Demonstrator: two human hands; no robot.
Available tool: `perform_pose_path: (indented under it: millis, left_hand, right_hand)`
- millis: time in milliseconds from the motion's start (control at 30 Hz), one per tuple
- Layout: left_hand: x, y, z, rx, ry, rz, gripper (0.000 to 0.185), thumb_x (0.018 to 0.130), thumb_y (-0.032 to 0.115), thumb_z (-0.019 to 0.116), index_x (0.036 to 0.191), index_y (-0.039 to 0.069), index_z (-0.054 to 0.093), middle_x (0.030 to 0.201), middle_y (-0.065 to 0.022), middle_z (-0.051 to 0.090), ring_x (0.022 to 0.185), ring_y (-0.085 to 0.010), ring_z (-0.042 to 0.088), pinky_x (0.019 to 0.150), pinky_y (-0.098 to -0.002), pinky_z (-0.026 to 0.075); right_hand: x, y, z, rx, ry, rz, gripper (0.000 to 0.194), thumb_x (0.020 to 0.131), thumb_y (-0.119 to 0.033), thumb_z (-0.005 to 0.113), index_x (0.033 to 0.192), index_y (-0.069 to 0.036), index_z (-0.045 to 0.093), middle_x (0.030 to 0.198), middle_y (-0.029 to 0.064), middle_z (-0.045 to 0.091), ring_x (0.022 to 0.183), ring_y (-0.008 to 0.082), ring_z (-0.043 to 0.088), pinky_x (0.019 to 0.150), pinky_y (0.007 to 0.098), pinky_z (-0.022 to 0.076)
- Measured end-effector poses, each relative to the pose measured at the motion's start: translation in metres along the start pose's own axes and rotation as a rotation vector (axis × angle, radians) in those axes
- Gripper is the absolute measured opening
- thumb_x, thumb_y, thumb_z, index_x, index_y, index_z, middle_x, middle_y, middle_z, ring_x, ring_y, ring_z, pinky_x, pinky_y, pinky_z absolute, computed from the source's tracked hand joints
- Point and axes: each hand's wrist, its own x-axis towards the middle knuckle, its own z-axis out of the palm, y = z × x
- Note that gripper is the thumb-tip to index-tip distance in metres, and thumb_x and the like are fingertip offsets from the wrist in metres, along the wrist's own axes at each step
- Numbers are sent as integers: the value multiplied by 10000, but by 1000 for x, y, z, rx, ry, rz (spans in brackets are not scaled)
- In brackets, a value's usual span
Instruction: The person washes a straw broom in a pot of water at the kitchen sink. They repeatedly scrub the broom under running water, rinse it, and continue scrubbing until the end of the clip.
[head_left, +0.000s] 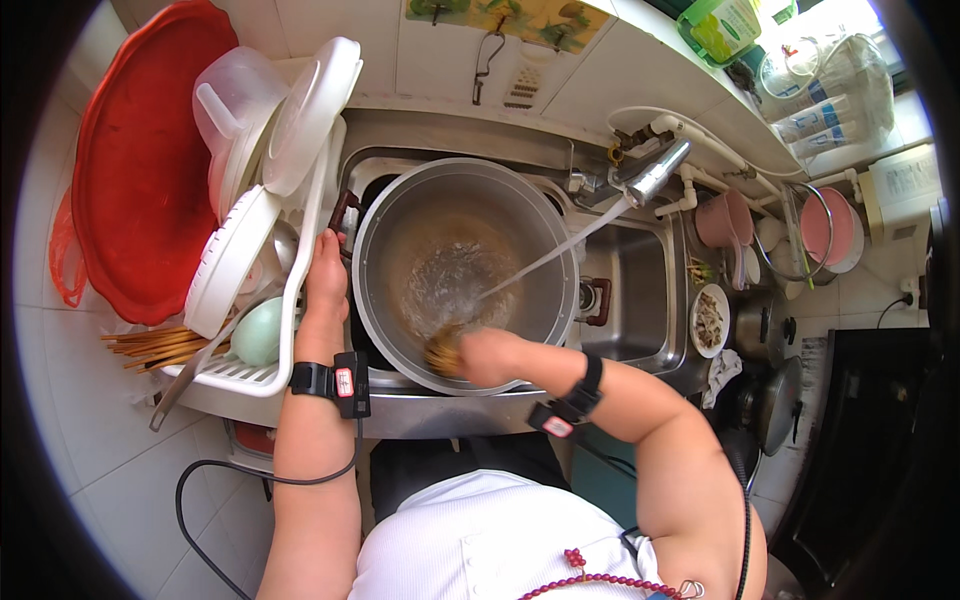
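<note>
A large grey metal pot (375, 300) sits over the sink, with shallow cloudy water (457, 262) at its bottom. Water runs into it in a slanting stream from a chrome faucet (658, 172). My right hand (487, 356) is inside the pot's near side, closed around a bristly straw-coloured scrubbing brush (442, 351); both are slightly blurred. At the pot's left side is my left hand (328, 277), its fingertips at the dark red side handle (345, 214). Whether those fingers wrap the handle is hidden.
Left of the sink, a white dish rack (289, 330) holds plastic ware, a pale green bowl (264, 334) and chopsticks (161, 346). A big red basin (146, 165) leans behind it. To the right are a second sink basin (630, 300), a food bowl (709, 349) and lidded pots (759, 319).
</note>
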Motion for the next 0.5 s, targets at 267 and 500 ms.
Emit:
perform_pose_path:
  millis: [267,500]
  left_hand:
    - [2,-2,-2,55,21,17,305,896,441,387,955,177,528,946,55,490,836,-129,361,821,-351,288]
    - [0,2,0,39,13,-28,297,898,439,384,963,183,520,962,53,491,836,-134,363,835,-371,288]
  right_hand:
    - [79,23,-92,2072,780,-62,175,859,-208,478,763,-65,509,605,35,510,422,84,418,371,211,322]
    - [62,6,29,2110,735,-20,114,926,-206,361,974,-109,396,692,74,505,379,126,416,313,256,372]
